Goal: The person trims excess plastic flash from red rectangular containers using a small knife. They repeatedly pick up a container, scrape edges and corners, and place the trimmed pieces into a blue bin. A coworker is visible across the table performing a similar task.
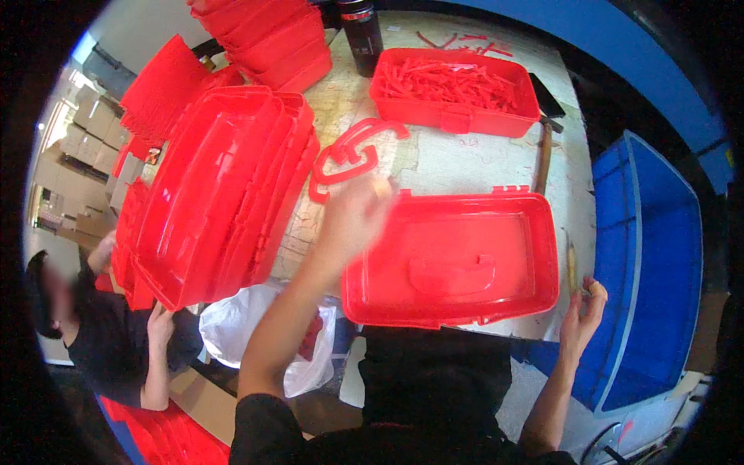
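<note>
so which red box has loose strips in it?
The far box by the dark bottle, open side up. The near box by the left hand lies upside down; the rest are stacked.

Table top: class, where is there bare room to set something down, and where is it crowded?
Bare table lies between the strip bin and the lid, right of the handles. A narrow strip runs past the lid's right edge by the hammer. The left side is crowded with stacked lids.
</note>
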Demonstrator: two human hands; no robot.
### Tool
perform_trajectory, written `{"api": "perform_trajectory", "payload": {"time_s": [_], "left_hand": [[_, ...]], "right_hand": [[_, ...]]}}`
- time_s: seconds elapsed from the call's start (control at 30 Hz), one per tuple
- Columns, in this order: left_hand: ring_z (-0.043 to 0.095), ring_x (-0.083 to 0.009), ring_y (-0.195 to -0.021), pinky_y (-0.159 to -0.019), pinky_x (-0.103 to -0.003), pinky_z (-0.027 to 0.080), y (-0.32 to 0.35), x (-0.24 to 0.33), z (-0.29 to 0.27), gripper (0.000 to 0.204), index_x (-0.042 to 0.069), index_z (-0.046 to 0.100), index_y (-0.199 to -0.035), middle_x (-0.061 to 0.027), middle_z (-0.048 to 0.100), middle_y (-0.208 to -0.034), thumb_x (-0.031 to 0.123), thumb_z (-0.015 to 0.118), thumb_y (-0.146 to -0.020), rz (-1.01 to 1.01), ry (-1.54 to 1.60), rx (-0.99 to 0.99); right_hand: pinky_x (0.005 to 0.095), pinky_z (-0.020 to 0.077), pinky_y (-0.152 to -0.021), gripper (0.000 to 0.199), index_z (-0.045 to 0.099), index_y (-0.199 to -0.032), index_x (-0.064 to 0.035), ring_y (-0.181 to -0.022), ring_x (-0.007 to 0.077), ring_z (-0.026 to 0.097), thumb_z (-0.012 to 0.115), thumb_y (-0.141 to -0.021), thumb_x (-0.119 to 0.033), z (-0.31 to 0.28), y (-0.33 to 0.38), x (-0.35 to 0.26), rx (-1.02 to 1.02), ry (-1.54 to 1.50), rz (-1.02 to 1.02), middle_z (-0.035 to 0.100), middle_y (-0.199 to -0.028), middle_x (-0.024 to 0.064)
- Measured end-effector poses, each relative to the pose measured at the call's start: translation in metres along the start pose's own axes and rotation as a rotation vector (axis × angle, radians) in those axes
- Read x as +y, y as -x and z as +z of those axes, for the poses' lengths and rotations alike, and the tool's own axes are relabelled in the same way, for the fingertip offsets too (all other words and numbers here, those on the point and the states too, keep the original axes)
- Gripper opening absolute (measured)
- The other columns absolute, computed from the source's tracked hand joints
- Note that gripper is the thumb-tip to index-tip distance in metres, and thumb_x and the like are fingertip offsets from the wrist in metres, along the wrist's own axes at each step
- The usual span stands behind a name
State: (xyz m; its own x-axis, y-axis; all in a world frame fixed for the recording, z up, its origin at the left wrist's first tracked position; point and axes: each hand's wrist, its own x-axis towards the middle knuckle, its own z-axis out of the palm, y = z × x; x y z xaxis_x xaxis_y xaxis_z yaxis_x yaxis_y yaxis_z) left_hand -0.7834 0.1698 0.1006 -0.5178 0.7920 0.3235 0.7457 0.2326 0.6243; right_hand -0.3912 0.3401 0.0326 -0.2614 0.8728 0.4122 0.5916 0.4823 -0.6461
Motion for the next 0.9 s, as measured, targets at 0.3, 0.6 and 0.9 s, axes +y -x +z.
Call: {"api": "perform_trajectory", "payload": {"time_s": [0.3,0.6,0.9], "left_hand": [[0.067,-0.0365,-0.089,-0.074,-0.049,0.051,-0.086,-0.106,0.013,0.022,0.004,0.068,-0.089,-0.0205,0.068,-0.089,0.025,0.070,-0.084,-0.228,-0.483,-0.280],[0.065,-0.0362,-0.106,-0.084,-0.048,0.051,-0.259,-0.013,0.097,0.030,0.009,0.071,-0.104,-0.0198,0.068,-0.111,0.033,0.068,-0.086,-0.120,-0.387,-0.172],[0.067,-0.0318,-0.111,-0.091,-0.042,0.053,-0.315,-0.014,0.141,0.052,0.006,0.069,-0.117,-0.0182,0.070,-0.115,0.030,0.074,-0.071,-0.241,-0.567,-0.548]], "right_hand": [[0.0316,0.0473,-0.084,0.023,0.060,-0.110,0.0004,-0.100,0.0225,0.057,0.056,-0.089,0.008,-0.024,0.000,-0.011,0.066,-0.119,0.077,0.060,-0.110,0.0123],[0.0355,0.0471,-0.081,0.025,0.057,-0.097,-0.0001,-0.088,0.0289,0.057,0.057,-0.077,0.014,-0.018,-0.008,-0.039,-0.039,-0.073,-0.093,0.059,-0.094,0.0137],[0.0262,0.0449,-0.071,0.011,0.059,-0.096,0.0000,-0.079,0.0134,0.054,0.055,-0.088,0.007,-0.046,0.021,-0.011,0.038,-0.350,0.340,0.057,-0.090,0.0062]]}}
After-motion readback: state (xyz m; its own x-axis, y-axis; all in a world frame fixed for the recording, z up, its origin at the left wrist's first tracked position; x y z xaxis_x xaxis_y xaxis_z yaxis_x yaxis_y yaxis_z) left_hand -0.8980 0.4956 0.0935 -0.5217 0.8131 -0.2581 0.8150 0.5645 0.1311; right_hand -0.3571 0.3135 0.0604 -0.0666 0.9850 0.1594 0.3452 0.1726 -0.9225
